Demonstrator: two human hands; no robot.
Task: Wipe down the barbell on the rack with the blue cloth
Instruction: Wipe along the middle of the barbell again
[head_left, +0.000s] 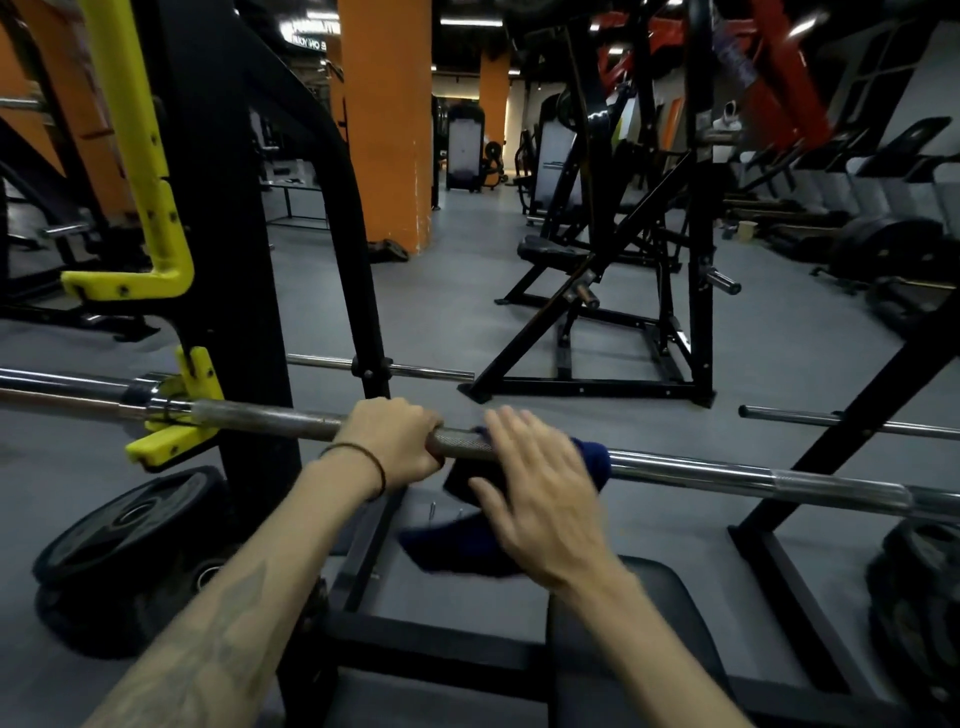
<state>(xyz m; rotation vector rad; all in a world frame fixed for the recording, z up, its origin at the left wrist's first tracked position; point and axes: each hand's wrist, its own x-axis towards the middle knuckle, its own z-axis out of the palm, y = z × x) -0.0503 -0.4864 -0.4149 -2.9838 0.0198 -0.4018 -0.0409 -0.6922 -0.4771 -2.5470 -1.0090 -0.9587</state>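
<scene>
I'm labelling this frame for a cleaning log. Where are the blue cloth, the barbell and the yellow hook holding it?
blue cloth (592, 457): head view, fold draped over the bar.
barbell (727, 475): head view, bare shaft right of the cloth.
yellow hook (156, 449): head view, its lower lip.

— Across the lower middle of the frame?
— Barbell, resting at left in the rack hook.
— On it?
— Left hand at centre; cloth just right, under the right hand.
— Below?
— Bench pad at bottom centre; weight plate lower left.
</scene>
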